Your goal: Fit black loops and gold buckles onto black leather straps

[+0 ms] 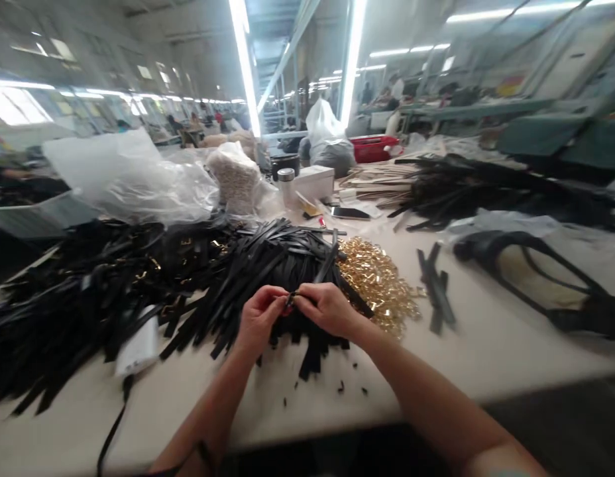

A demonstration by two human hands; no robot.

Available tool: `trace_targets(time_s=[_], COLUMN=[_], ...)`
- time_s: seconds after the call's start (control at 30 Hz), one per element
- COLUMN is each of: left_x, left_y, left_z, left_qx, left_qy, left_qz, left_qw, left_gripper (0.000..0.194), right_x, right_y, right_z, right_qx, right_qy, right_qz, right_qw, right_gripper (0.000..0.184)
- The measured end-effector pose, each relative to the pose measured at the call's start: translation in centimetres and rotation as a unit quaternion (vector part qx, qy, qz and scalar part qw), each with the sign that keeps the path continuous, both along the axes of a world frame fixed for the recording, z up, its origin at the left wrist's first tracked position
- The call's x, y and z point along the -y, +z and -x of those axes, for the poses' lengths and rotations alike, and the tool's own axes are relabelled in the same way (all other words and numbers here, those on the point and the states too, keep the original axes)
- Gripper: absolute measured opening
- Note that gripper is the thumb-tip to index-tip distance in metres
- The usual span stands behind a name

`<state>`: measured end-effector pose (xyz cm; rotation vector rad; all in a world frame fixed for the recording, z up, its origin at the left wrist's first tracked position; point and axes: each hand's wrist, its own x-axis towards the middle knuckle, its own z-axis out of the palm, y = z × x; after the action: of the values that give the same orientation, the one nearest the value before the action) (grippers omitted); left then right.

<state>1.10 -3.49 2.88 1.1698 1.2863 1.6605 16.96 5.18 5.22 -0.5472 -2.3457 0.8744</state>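
My left hand [259, 314] and my right hand [330, 309] meet at the middle of the table, both with fingers pinched. Between the fingertips is the end of a black strap [290, 299]; whether a metal piece is on it is too small to tell. Below and behind the hands spreads a heap of loose black straps [272, 252]. Just right of that heap lies a pile of small gold metal buckles [377, 281]. On the left, a larger mass of black straps [89, 278] has gold pieces among it.
A white device [138, 348] with a black cord lies left of my forearm. Short black strips [438, 285] and a black-rimmed bag [536, 278] are at right. Behind stand a lidded jar [286, 185], a phone [350, 212] and plastic bags [153, 179]. Black scraps [340, 386] dot the front.
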Motion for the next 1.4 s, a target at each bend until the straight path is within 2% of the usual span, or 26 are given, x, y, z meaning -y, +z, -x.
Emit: trace_targets(time_s=[0.13,0.2,0.27,0.33,0.47,0.53,0.67,0.73,0.87,0.97,1.07,1.13,1.23,1.33,1.4], left_x=[-0.2,0.0,0.1,0.1,0.1,0.2,0.2,0.1,-0.3,-0.5,-0.4,-0.3,-0.3,-0.5,-0.3], left_y=[0.3,0.7,0.9,0.9,0.6,0.4,0.2,0.2,0.2,0.2,0.0,-0.1,-0.5,-0.7,-0.4], left_z=[0.6,0.7,0.9,1.0,1.0,0.9,0.7,0.7,0.7,0.5,0.2,-0.1,-0.4,-0.7,-1.1], left_qx=[0.013,-0.001,-0.009,-0.015,-0.048,-0.102,-0.233,-0.207,-0.028,0.062,0.108,0.118,0.119,0.116,0.108], left_qy=[-0.068,-0.098,-0.092,-0.086,-0.115,-0.1,-0.028,-0.008,0.019,0.036,0.043,0.042,0.029,0.027,0.033], left_qz=[0.079,0.111,0.122,0.128,0.142,0.131,0.08,0.071,0.071,0.042,0.037,0.041,0.035,0.02,0.019], left_qw=[0.994,0.989,0.988,0.988,0.982,0.981,0.969,0.976,0.997,0.997,0.993,0.991,0.992,0.993,0.993], left_gripper=[0.044,0.041,0.037,0.033,0.03,0.025,0.014,0.014,0.023,0.026,0.028,0.028,0.026,0.023,0.023], right_x=[-0.1,-0.3,-0.5,-0.7,-1.0,-1.1,-1.3,-1.2,-0.6,0.2,0.7,0.9,1.2,1.3,1.6], right_y=[0.2,0.2,0.3,0.5,0.5,0.3,-0.3,-0.3,0.0,-0.4,-1.3,-2.0,-2.6,-2.6,-2.2], right_z=[-0.2,-0.5,-0.7,-0.9,-1.1,-1.1,-0.8,-0.7,-0.3,0.3,1.2,1.7,2.3,2.9,3.1], right_qx=[0.041,0.062,0.094,0.124,0.142,0.128,0.097,0.056,-0.042,-0.045,-0.066,-0.107,-0.179,-0.229,-0.238], right_qy=[0.053,0.056,0.045,0.038,0.037,0.022,0.004,-0.022,-0.105,-0.096,-0.05,-0.028,-0.009,0.025,0.027], right_qz=[-0.013,-0.036,-0.063,-0.076,-0.107,-0.156,-0.242,-0.268,-0.274,-0.206,-0.071,0.02,0.17,0.333,0.39], right_qw=[0.998,0.996,0.993,0.989,0.983,0.979,0.965,0.962,0.955,0.973,0.994,0.994,0.969,0.914,0.889], right_gripper=[0.025,0.022,0.023,0.027,0.038,0.04,0.039,0.034,0.027,0.028,0.024,0.026,0.037,0.047,0.05])
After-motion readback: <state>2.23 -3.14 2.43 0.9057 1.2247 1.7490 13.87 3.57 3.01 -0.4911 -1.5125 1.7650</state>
